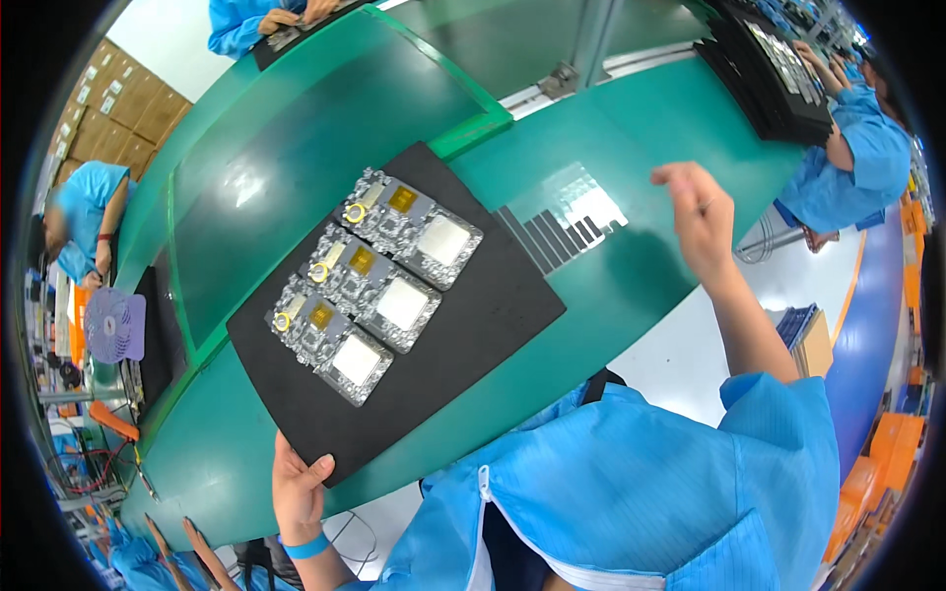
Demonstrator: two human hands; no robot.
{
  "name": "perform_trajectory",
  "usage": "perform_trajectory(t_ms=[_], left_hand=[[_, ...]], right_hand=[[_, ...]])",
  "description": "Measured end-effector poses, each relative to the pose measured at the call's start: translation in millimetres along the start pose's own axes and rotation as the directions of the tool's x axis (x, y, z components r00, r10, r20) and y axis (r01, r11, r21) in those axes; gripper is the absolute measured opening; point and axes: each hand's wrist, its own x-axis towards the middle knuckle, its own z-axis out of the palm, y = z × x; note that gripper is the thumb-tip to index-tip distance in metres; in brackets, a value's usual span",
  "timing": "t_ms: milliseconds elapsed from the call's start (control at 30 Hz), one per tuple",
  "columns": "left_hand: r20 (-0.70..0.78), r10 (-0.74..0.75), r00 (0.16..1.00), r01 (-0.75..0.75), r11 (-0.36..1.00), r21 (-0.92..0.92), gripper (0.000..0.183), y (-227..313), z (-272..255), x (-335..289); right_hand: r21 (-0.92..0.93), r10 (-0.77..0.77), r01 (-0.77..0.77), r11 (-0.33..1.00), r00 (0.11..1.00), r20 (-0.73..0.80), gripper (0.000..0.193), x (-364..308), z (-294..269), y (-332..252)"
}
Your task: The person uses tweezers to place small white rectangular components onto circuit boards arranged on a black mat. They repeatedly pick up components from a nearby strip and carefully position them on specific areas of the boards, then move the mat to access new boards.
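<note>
My left hand (301,487) grips the near left corner of a black foam board (463,335), thumb on top. Three circuit boards (356,287) lie on it in a slanting row. Each board carries a pale square plate, an amber patch and a small yellow ring. Above the table, to the right of the foam board, is my right hand (700,219), its fingers curled together. Whatever those fingers hold, if anything, is too small or hidden to make out. Between that hand and the foam board, a clear sheet with dark strips (552,236) lies on the green table (631,128).
A green-edged conveyor belt (296,138) runs beyond the foam board. A metal post (593,44) stands at the back. Black trays (778,89) are stacked at the far right, beside a co-worker (852,172). A purple fan (114,325) is at the left. Other co-workers sit across the belt.
</note>
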Motion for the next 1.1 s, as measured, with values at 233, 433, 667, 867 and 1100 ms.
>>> perform_trajectory(t_ms=[233,433,667,867,1100], left_hand=[[0.249,0.516,0.820,-0.360,0.127,0.924,0.052,64,82,0],[0.760,0.527,0.381,-0.878,-0.051,0.476,0.050,48,264,75],[0.753,0.532,0.388,-0.871,-0.055,0.488,0.057,29,302,110],[0.746,0.538,0.392,-0.867,-0.057,0.496,0.058,27,302,110],[0.738,0.555,0.384,-0.874,-0.038,0.484,0.058,27,303,111]], right_hand=[[0.401,0.381,-0.626,0.669,0.752,0.538,0.057,26,-10,11],[0.456,0.476,-0.652,0.606,0.756,0.449,0.026,28,21,19],[0.368,0.470,-0.613,0.699,0.782,0.409,0.027,24,24,17],[0.369,0.450,-0.610,0.701,0.780,0.434,0.021,25,24,18],[0.431,0.438,-0.617,0.658,0.780,0.447,0.023,25,21,22]])
